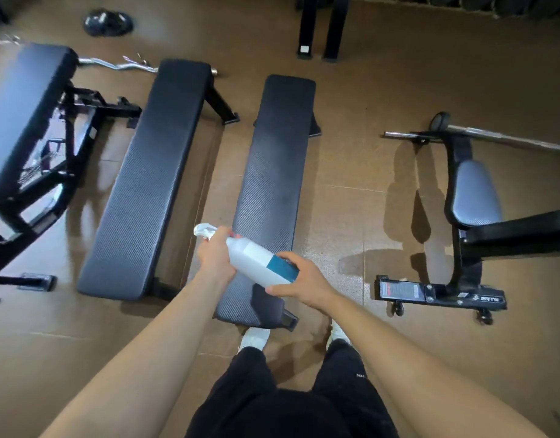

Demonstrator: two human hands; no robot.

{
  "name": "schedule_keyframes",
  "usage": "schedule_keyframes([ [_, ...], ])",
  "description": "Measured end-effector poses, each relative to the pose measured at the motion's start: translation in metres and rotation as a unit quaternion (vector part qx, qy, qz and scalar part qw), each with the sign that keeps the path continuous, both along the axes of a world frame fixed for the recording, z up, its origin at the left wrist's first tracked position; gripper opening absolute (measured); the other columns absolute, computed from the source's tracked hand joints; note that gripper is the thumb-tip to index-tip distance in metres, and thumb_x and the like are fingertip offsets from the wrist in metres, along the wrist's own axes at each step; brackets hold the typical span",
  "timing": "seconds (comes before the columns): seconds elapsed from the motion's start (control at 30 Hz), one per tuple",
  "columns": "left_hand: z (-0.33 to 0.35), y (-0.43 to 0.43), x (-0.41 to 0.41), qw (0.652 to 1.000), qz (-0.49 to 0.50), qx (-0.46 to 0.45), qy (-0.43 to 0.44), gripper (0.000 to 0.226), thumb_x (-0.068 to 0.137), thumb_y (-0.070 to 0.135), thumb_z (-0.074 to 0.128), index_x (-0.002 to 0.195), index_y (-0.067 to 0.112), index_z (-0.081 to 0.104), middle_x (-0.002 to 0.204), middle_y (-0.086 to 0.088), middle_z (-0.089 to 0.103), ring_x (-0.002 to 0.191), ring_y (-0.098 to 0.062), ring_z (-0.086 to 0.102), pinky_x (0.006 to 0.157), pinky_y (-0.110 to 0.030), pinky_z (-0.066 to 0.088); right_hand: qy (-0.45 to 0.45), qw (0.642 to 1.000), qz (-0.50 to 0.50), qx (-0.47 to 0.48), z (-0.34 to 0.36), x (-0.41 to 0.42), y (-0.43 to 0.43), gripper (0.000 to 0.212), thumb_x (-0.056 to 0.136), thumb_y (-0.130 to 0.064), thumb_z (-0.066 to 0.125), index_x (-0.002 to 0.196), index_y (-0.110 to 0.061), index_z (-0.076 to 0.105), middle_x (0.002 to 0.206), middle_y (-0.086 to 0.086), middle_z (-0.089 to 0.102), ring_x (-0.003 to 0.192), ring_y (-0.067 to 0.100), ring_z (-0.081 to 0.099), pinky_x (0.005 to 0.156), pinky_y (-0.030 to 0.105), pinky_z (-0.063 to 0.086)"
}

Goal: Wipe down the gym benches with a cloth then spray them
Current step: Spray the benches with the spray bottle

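The spray bottle (259, 263) lies tilted across both hands, held above the near end of a flat gym bench (270, 191). It is white with a teal band on its label, and its white trigger head (205, 231) points away to the left. The left hand (216, 257) is wrapped around the neck just below the trigger; the right hand (299, 281) cups the base, fingers curled over the teal band. What is inside the bottle cannot be told through its opaque wall.

The bench under the hands runs straight away from the person, its dark padded top ribbed and bare. Just beyond the left hand, a second flat bench (146, 184) lies parallel, with a strip of brown floor (351, 216) between the two. Further left stands an adjustable bench (22, 115) on a black frame, and past it a curl bar (120, 66) lies on the floor.

Well off to the right of the right hand sits a small padded seat (473, 194) on a black wheeled frame, with a steel barbell (500, 139) resting beyond it. Below the hands, two white shoes (255, 338) stand at the bench's near end.
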State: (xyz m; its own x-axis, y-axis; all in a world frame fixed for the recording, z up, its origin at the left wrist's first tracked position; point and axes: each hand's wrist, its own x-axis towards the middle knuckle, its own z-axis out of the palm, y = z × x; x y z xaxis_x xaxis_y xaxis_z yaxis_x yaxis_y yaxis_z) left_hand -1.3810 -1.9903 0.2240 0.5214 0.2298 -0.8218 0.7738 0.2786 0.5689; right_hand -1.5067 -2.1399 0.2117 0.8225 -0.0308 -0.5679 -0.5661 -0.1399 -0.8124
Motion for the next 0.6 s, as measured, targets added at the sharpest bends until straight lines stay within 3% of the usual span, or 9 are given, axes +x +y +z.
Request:
schedule_keyframes([
  [0.17,0.005,-0.068,-0.002,0.996,0.052,-0.017,-0.075,0.045,0.083,0.016,0.077,0.124,0.006,0.063,0.093,-0.009,0.071,0.077,-0.023,0.071,0.067,-0.035,0.059,-0.036,0.998,0.011,0.049,0.003,0.011,-0.080,0.063,0.073,-0.021,0.090,0.125,-0.032,0.057,0.122,-0.002,0.060,0.105,0.008,0.059,0.067,0.008,0.049],
  [0.27,0.012,-0.108,-0.004,0.993,0.078,-0.023,-0.088,0.039,0.083,0.019,0.081,0.117,0.011,0.065,0.097,-0.007,0.072,0.079,-0.021,0.073,0.065,-0.034,0.060,-0.051,0.997,0.025,0.056,0.009,0.016,-0.127,0.059,0.073,-0.025,0.090,0.121,-0.036,0.059,0.119,-0.007,0.062,0.107,0.011,0.060,0.077,0.014,0.048],
  [0.47,0.024,-0.166,0.011,0.990,0.114,-0.015,-0.079,0.023,0.085,0.010,0.073,0.107,0.006,0.067,0.080,-0.008,0.068,0.064,-0.017,0.066,0.060,-0.029,0.057,-0.073,0.994,0.048,0.060,0.017,0.034,-0.192,0.057,0.072,-0.024,0.091,0.119,-0.031,0.058,0.112,-0.010,0.059,0.102,0.009,0.059,0.077,0.015,0.048],
  [0.6,0.022,-0.182,0.025,0.989,0.108,-0.017,-0.096,0.026,0.083,0.014,0.078,0.105,0.010,0.064,0.090,-0.008,0.070,0.068,-0.019,0.071,0.070,-0.036,0.060,-0.071,0.994,0.055,0.068,0.016,0.052,-0.209,0.057,0.072,-0.027,0.090,0.120,-0.030,0.060,0.116,-0.007,0.060,0.107,0.012,0.060,0.082,0.020,0.050],
])
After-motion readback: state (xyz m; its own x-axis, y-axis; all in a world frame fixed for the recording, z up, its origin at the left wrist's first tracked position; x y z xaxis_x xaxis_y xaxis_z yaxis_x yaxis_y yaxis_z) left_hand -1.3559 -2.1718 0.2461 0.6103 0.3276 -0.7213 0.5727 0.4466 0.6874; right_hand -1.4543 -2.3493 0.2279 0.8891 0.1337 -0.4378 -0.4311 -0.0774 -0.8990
